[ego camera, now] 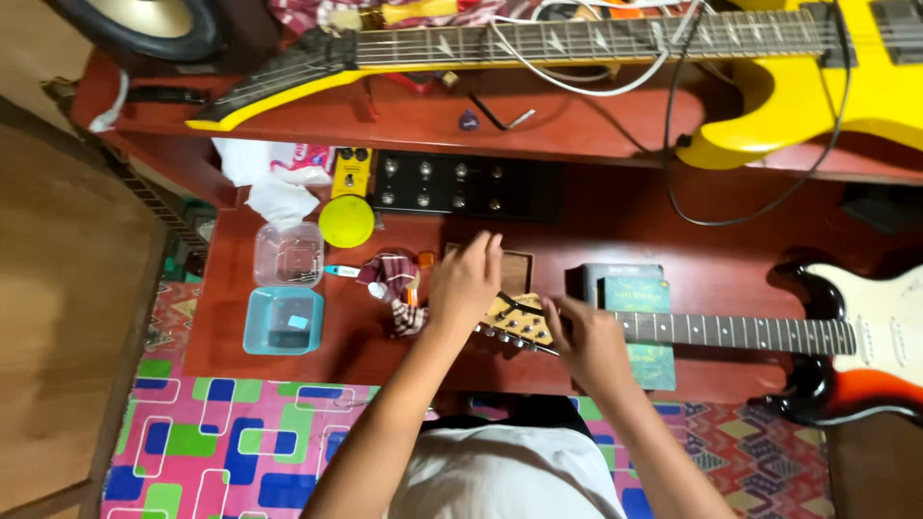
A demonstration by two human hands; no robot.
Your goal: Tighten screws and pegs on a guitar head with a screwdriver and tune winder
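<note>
The sunburst electric guitar [846, 336] lies flat across the red desk [615, 221]. Left hand [465, 281], fingers spread open, presses on its headstock [517, 320], apparently steadying it. Right hand [591, 338] clasps the neck just beside the headstock.

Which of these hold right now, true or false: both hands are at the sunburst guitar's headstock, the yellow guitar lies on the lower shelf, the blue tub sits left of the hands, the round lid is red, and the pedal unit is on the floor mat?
1. Both hands are at the headstock of the sunburst guitar. True: the left hand rests on it and the right hand is at the start of the neck.
2. The yellow guitar lies on the lower shelf. False: it lies on the upper shelf.
3. The blue tub sits left of the hands. True.
4. The round lid is red. False: it is yellow-green.
5. The black pedal unit is on the floor mat. False: it sits on the red desk.
</note>
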